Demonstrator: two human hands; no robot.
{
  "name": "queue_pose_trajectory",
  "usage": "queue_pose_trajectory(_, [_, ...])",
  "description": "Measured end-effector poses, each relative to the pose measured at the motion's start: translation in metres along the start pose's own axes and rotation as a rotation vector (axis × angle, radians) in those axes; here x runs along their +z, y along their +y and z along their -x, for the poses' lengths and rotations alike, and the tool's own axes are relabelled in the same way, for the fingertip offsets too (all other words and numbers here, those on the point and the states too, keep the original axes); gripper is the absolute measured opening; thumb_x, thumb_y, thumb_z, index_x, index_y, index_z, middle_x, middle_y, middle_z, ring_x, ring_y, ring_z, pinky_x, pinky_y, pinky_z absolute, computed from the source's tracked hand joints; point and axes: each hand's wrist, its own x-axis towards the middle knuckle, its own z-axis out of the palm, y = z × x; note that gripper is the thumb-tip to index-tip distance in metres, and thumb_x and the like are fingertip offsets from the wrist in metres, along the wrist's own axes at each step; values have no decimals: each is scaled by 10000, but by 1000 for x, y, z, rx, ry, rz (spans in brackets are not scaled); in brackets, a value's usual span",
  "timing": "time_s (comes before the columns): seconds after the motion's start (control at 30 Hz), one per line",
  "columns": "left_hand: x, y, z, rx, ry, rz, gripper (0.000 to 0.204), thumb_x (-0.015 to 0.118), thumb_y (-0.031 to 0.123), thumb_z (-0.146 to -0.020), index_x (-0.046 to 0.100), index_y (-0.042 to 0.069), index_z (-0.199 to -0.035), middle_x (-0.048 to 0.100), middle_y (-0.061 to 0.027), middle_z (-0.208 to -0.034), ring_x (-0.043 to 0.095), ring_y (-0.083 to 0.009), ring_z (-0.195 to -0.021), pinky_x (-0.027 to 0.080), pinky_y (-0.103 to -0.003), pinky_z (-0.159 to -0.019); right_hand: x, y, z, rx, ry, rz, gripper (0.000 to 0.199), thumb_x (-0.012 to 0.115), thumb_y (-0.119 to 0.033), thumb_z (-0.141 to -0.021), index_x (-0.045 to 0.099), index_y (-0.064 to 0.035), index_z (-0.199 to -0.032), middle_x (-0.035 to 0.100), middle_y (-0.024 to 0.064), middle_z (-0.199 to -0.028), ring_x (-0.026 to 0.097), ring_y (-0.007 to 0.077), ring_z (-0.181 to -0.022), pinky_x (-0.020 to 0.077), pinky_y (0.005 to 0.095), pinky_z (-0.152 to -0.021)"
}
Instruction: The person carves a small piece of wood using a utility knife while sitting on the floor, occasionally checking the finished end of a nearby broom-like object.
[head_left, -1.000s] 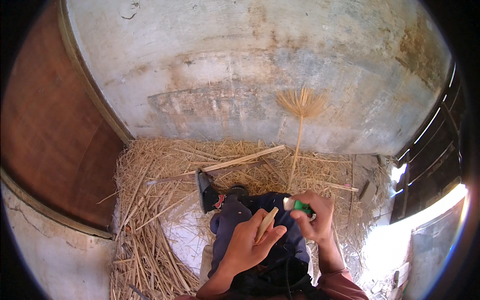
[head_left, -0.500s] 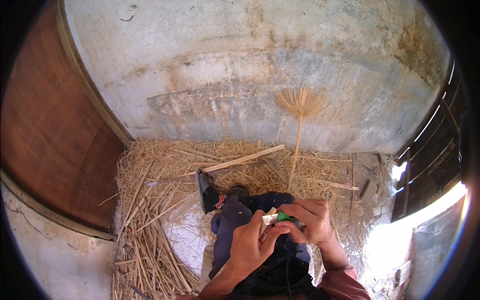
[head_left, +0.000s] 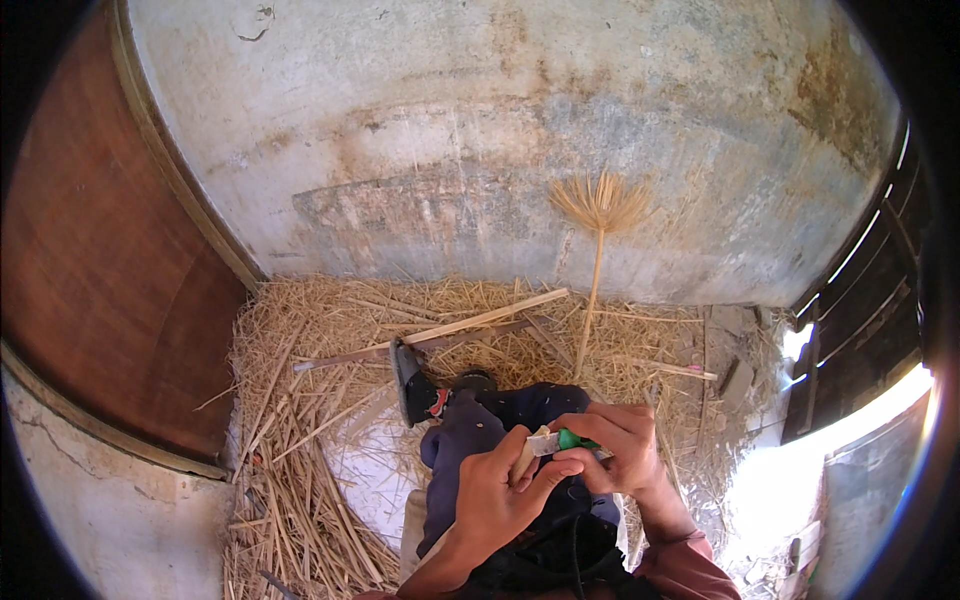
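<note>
My right hand (head_left: 625,447) is closed round a small green-handled knife (head_left: 573,440), whose short pale blade points left. In my left hand (head_left: 498,500), thumb and fingers pinch a short pale piece of wood (head_left: 523,462). The blade meets this piece between my two hands, above my lap. My fingers cover much of both things, and I cannot tell how long the piece is.
Straw and shavings (head_left: 300,300) litter the floor, with loose wooden strips (head_left: 320,500) at left. A stick broom (head_left: 598,225) leans bristles-up on the stained wall (head_left: 440,130). A brown door (head_left: 120,250) stands left, dark boards (head_left: 870,290) right.
The blade and the wood piece have tilted slightly between my fingers, and more of the wood piece shows by my left hand. Both hands stay in nearly the same place.
</note>
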Motion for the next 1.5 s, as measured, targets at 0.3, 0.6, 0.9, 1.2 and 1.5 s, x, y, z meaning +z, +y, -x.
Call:
queue_pose_trajectory(0.3, [-1,-2,1,-84,4,83,394,905,312,-928,655,15,-860,537,-15,-601,415,-23,-580,331,-284,-498,-10,-2,-9,-39,-75,21,305,873,-248,-821,792,-36,-1026,705,61,-737,664,242,-549,505,343,-512])
queue_pose_trajectory(0.6, [12,2,2,-50,102,16,394,840,280,-992,627,4,-807,473,-153,-595,411,-190,-466,353,-350,-464,12,-6,-1,114,106,97,291,863,-241,-870,798,-89,-1110,658,25,-727,650,224,-549,487,357,-493])
queue_pose_trajectory(0.9, [-12,-15,-6,-89,-113,187,515,922,405,-897,551,48,-870,482,-38,-607,408,-104,-546,350,-328,-500,8,-1,5,53,130,-82,326,889,-295,-855,795,-55,-1055,684,61,-753,650,224,-561,485,346,-507])
queue_pose_trajectory(1.2, [-14,-19,-12,19,-255,154,415,870,341,-959,600,26,-978,481,-58,-603,432,-115,-524,356,-328,-496,10,3,-1,-82,44,34,349,926,-273,-782,793,-80,-1040,626,21,-705,630,215,-544,471,346,-486])
queue_pose_trajectory(1.5, [-11,-10,-13,-62,-176,136,283,813,316,-1001,773,37,-971,543,-49,-623,439,-101,-548,342,-332,-510,13,-2,-3,-33,77,85,279,847,-175,-814,795,-71,-1067,640,30,-717,630,234,-539,486,354,-482])
